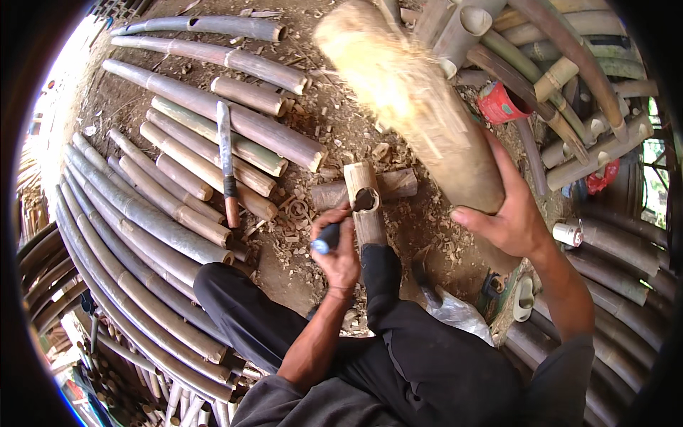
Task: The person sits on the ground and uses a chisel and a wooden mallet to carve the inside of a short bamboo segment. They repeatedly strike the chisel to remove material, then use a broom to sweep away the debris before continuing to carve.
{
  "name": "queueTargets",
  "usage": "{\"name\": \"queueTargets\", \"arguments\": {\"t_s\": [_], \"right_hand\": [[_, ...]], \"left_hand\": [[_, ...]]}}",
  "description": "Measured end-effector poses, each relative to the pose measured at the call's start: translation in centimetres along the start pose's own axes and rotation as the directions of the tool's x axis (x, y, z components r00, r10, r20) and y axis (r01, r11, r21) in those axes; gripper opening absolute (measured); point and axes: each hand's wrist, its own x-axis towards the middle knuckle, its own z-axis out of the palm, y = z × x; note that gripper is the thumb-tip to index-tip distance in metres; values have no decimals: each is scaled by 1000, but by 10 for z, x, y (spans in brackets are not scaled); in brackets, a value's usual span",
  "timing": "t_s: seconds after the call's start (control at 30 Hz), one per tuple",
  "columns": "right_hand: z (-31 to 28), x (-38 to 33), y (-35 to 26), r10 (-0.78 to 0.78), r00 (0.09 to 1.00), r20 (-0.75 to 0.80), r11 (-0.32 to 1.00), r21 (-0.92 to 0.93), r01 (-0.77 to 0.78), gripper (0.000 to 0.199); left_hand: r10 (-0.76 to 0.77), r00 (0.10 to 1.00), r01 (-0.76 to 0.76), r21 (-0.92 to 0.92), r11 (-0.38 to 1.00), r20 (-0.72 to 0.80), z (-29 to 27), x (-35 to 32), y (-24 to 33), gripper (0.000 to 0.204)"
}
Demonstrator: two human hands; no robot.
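The left hand (339, 260) is clutching a dark-handled tool (329, 235), its tip perhaps meeting the holed bamboo tube (369, 228) that's lying at that hand's one o'clock; the right hand (514, 220) is gripping a blurred wooden club (421, 117), and a knife (225, 149) is resting at ten o'clock.

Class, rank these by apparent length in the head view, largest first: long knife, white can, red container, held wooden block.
1. Wooden block, clearly longest though blurred
2. Long knife
3. Red container
4. White can

Dark grey short-sleeved shirt (302, 407), black trousers (455, 363); left hand (341, 257), right hand (511, 217) bare.
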Motion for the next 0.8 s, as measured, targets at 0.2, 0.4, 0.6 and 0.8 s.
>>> {"name": "queueTargets", "arguments": {"t_s": [0.2, 0.4, 0.6, 0.8], "right_hand": [[-17, -22, 19, 85, 996, -18, 991, 106, -83, 99], [-11, -15, 17, 103, 995, -8, 980, 172, -100, 99], [-8, -11, 16, 88, 996, -8, 986, 145, -86, 100], [-11, -8, 19, 73, 997, -27, 989, 131, -69, 99]], "left_hand": [[-145, 989, 119, -414, 902, -33, -7, 72, 11, 17], [-216, 976, 198, -281, 939, -37, 28, 64, 4, 21], [-222, 974, 211, -196, 958, -36, 33, 67, -17, 26], [-217, 976, 216, -164, 963, 14, 39, 68, -23, 31]]}}
